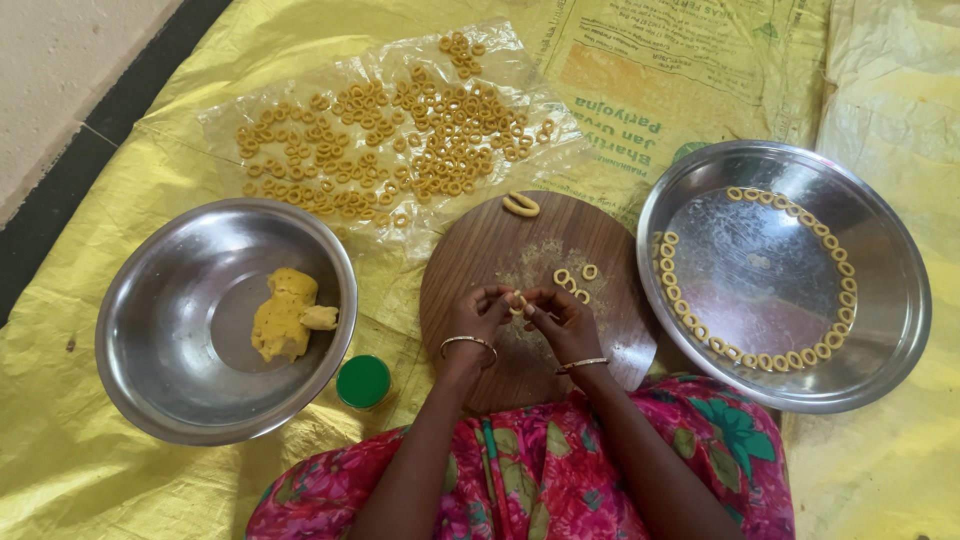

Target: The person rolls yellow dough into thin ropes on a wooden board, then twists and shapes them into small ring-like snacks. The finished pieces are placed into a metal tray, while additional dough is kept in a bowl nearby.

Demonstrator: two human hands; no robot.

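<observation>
Landmark: round wooden board, lying flat on a yellow sheet spread over the floor. Above the near half of the board: left hand and right hand, fingertips meeting, both grips pinched on one small piece of yellow dough held between them (exact shape hidden by the fingers). Thin bangle on each wrist. On the board, just beyond the hands: a few small dough rings, close together. At the far edge of the board: one longer dough loop, lying alone. Left of the board: large steel bowl, holding a lump of yellow dough near its middle. Between bowl and board, toward the near side: small round green lid. Right of the board: wide steel plate, with finished rings laid in a curved row along its inner rim. Beyond the board: clear plastic sheet, covered with many loose rings. Near side of the board: lap in pink floral cloth.
</observation>
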